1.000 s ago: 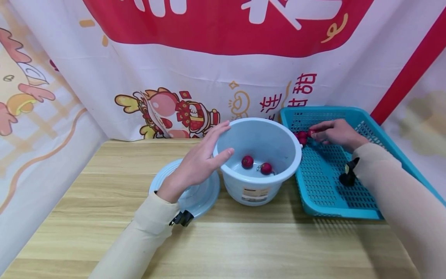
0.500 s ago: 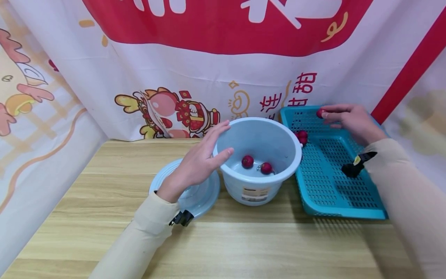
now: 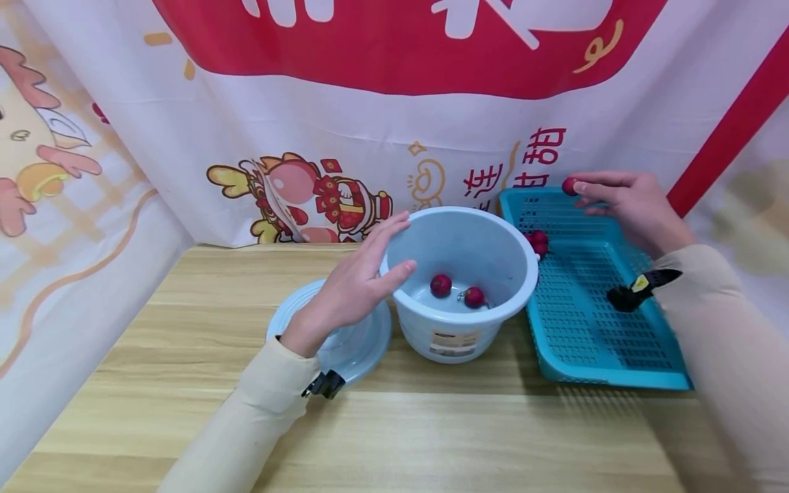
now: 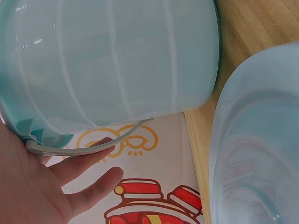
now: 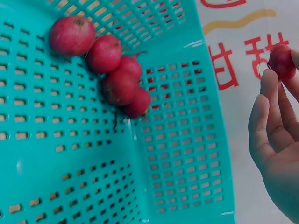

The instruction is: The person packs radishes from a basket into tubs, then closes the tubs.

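A light blue bucket (image 3: 459,335) stands mid-table with two red radishes (image 3: 440,285) on its bottom. My left hand (image 3: 351,284) rests against the bucket's left rim with its fingers extended; in the left wrist view the bucket's handle (image 4: 88,149) hangs beside those fingers. Above the far edge of the teal basket (image 3: 592,375), my right hand (image 3: 635,205) pinches a radish (image 3: 570,185) between thumb and fingertips. Several more radishes (image 5: 119,86) lie clustered in a corner of the basket, as the right wrist view shows; the bucket partly hides them in the head view.
A light blue lid (image 3: 364,349) lies on the wooden table (image 3: 431,431), left of the bucket and partly under my left forearm. Behind everything hangs a printed cloth (image 3: 345,123). The basket stands just right of the bucket.
My right hand has lifted a radish from the cluster and moved up and to the right, above the basket's far edge. My left hand stays at the bucket's rim.
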Demonstrator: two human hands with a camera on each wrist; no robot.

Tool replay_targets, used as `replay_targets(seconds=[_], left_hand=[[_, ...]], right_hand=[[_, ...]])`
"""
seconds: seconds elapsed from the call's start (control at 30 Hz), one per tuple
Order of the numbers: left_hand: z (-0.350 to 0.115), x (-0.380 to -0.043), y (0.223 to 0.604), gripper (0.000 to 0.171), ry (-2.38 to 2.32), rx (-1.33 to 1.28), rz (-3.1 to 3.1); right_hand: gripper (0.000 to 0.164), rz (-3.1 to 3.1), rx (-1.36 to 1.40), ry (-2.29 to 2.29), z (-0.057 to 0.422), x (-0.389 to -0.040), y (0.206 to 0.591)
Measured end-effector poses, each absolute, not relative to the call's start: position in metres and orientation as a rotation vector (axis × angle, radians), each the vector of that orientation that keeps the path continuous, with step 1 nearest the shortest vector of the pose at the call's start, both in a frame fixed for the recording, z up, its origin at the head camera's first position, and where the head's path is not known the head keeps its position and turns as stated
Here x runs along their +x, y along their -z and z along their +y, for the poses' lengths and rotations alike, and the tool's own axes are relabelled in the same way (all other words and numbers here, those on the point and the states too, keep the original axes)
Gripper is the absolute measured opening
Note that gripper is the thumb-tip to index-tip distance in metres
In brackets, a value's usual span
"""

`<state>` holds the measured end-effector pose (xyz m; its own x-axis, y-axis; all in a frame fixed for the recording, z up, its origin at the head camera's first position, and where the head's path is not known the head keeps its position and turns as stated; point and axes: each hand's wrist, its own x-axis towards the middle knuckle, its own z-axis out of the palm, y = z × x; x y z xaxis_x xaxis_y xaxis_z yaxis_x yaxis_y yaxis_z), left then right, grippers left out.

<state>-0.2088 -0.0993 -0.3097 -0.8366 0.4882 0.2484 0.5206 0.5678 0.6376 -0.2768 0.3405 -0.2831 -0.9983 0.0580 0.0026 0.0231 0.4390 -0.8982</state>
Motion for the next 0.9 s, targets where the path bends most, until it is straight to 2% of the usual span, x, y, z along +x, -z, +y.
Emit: replay_targets(seconds=[0.57,0.9], left_hand=[[-0.098,-0.208,0.308,0.075,1.133,-0.872,-2.748],[-0.098,-0.208,0.308,0.073,1.141,-0.860,-2.762]], right_hand=[[0.054,-2.621,0.183,-1.537,0.305,-0.258,0.267],[0.049,-2.596,0.497,-1.432,0.273,-0.240,0.264]])
